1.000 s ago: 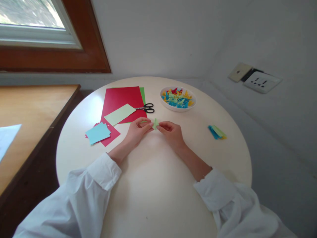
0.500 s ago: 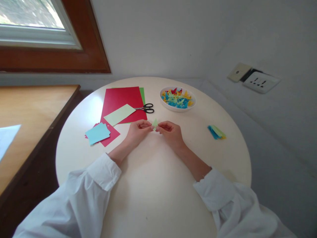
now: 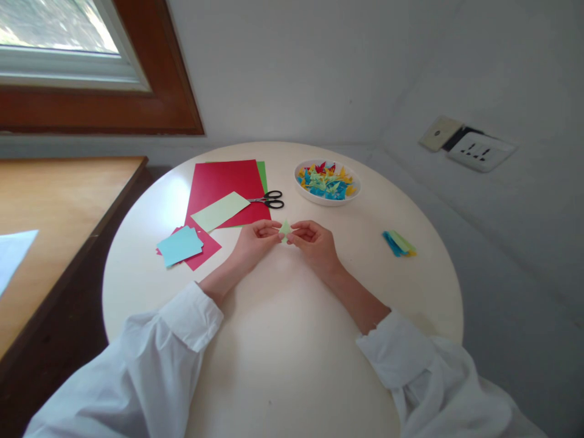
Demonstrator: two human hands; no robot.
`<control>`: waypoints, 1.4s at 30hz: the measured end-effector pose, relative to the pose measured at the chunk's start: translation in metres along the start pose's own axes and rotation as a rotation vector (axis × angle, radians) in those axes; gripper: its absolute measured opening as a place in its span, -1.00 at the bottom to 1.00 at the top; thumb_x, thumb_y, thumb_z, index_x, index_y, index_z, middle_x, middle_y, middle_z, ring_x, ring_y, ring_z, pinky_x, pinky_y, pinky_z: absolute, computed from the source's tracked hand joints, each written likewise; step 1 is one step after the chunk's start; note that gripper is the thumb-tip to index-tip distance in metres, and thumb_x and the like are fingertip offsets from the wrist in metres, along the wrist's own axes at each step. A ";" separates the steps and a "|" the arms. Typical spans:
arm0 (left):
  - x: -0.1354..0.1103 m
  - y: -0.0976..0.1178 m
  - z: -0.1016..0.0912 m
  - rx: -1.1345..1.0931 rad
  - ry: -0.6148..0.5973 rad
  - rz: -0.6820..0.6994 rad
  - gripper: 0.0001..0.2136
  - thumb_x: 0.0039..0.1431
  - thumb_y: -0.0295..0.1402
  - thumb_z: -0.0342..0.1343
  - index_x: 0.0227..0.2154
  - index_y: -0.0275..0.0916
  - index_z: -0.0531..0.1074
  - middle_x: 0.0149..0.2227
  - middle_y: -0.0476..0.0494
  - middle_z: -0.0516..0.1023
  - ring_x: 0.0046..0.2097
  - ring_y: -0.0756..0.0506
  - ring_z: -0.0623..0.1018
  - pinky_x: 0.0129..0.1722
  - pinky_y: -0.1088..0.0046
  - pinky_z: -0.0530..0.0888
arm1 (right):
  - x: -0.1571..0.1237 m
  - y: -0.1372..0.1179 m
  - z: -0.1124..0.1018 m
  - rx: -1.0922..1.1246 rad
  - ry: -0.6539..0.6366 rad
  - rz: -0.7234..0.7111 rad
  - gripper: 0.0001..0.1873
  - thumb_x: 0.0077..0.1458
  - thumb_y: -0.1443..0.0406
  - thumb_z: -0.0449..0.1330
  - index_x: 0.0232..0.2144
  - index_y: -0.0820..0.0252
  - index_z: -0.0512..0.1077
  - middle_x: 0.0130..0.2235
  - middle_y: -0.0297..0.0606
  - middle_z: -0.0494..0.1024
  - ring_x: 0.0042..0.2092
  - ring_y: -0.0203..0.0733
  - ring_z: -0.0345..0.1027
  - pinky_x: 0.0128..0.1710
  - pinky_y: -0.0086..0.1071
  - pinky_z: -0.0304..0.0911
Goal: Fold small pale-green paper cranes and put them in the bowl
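Between my two hands is a small folded piece of pale green paper (image 3: 285, 229), its pointed tip upward. My left hand (image 3: 258, 242) pinches its left side with thumb and fingers. On the other side my right hand (image 3: 314, 243) grips the paper the same way. The lower folds are partly hidden by my thumbs. Just beyond my left hand lie scissors (image 3: 272, 199) with black handles, their blades reaching onto a pale green paper strip (image 3: 221, 210). Past my right hand stands a white dish (image 3: 314, 199) heaped with small folded paper shapes in blue, yellow, green and red.
Red sheets (image 3: 223, 176) lie over a green sheet (image 3: 262, 173) at the back left. Light blue paper squares (image 3: 180, 246) rest on red ones at the left. A small stack of folded coloured papers (image 3: 399, 243) is at the right of the round white table (image 3: 292, 353).
Both hands keep their places with the pale green paper between them. The fingers have shifted very slightly, and the paper looks a little wider.
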State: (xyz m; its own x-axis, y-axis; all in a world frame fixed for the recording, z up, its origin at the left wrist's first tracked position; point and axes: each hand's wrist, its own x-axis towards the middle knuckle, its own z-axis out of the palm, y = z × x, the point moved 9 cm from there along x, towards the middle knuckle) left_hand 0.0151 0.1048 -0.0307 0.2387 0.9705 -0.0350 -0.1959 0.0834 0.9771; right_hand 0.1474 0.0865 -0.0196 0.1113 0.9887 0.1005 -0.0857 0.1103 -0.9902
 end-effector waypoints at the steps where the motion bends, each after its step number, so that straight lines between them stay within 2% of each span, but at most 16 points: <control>1: 0.000 0.000 0.001 0.005 -0.013 -0.006 -0.68 -0.26 -0.30 0.32 -0.39 -0.32 0.46 -0.50 -0.06 0.53 -0.43 0.00 0.50 -0.38 0.49 0.36 | -0.001 -0.001 0.001 -0.006 -0.017 -0.002 -0.64 -0.39 0.18 0.38 -0.49 0.17 0.38 -0.56 -0.38 0.50 -0.49 -0.27 0.40 -0.37 -0.34 0.34; 5: -0.002 0.003 0.007 0.047 -0.067 0.000 -0.74 -0.21 -0.23 0.29 -0.49 -0.32 0.49 -0.53 -0.07 0.52 -0.44 -0.03 0.49 -0.42 0.48 0.35 | -0.002 0.000 0.007 -0.019 -0.076 0.002 -0.62 -0.40 0.16 0.38 -0.47 0.15 0.37 -0.57 -0.40 0.49 -0.50 -0.27 0.40 -0.39 -0.35 0.33; 8: -0.003 0.004 0.005 0.051 -0.049 0.008 -0.75 -0.22 -0.22 0.29 -0.53 -0.31 0.48 -0.57 -0.04 0.49 -0.47 -0.01 0.47 -0.46 0.50 0.32 | -0.002 0.001 0.008 -0.032 -0.089 0.004 -0.62 -0.39 0.16 0.37 -0.45 0.15 0.37 -0.56 -0.41 0.47 -0.49 -0.28 0.39 -0.39 -0.36 0.32; 12: -0.004 0.005 0.004 -0.019 -0.027 -0.003 -0.77 -0.23 -0.25 0.31 -0.54 -0.30 0.46 -0.57 0.00 0.47 -0.52 0.06 0.41 -0.50 0.54 0.29 | -0.003 -0.001 0.010 -0.090 -0.094 -0.006 -0.66 -0.36 0.16 0.36 -0.49 0.17 0.38 -0.54 -0.40 0.46 -0.47 -0.31 0.35 -0.41 -0.40 0.28; 18: -0.005 0.005 0.010 -0.098 -0.065 -0.023 -0.75 -0.26 -0.25 0.33 -0.54 -0.28 0.44 -0.56 0.01 0.47 -0.51 0.05 0.42 -0.47 0.52 0.29 | -0.006 -0.001 0.019 -0.283 -0.208 -0.023 -0.77 -0.19 0.14 0.25 -0.60 0.19 0.38 -0.60 -0.44 0.37 -0.55 -0.36 0.18 -0.53 -0.45 0.09; 26: -0.005 0.006 0.007 -0.088 -0.037 -0.013 -0.76 -0.25 -0.26 0.31 -0.54 -0.29 0.43 -0.57 0.04 0.43 -0.51 0.06 0.40 -0.48 0.55 0.29 | -0.009 -0.003 0.025 -0.403 -0.284 -0.069 -0.78 -0.13 0.17 0.17 -0.60 0.23 0.35 -0.57 -0.41 0.34 -0.53 -0.37 0.13 -0.49 -0.45 0.08; 36: -0.003 0.005 0.005 -0.083 -0.030 0.027 -0.79 -0.16 -0.29 0.26 -0.45 -0.27 0.42 -0.56 0.03 0.43 -0.49 0.04 0.42 -0.45 0.53 0.33 | -0.011 -0.007 0.027 -0.459 -0.291 -0.113 -0.80 -0.09 0.20 0.13 -0.58 0.24 0.37 -0.54 -0.37 0.37 -0.48 -0.34 0.17 -0.46 -0.45 0.10; 42: -0.003 0.007 -0.002 -0.128 0.056 0.007 -0.85 -0.20 -0.36 0.25 -0.53 -0.29 0.43 -0.51 0.02 0.46 -0.45 0.07 0.43 -0.38 0.55 0.36 | -0.007 -0.007 0.016 -0.391 -0.156 -0.121 -0.80 -0.08 0.20 0.14 -0.57 0.23 0.37 -0.54 -0.38 0.38 -0.50 -0.35 0.18 -0.46 -0.44 0.12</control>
State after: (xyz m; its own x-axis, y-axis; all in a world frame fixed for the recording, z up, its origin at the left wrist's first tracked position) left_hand 0.0113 0.1032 -0.0241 0.1840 0.9820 -0.0435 -0.3176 0.1013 0.9428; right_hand 0.1317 0.0804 -0.0121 -0.0559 0.9778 0.2019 0.3035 0.2093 -0.9296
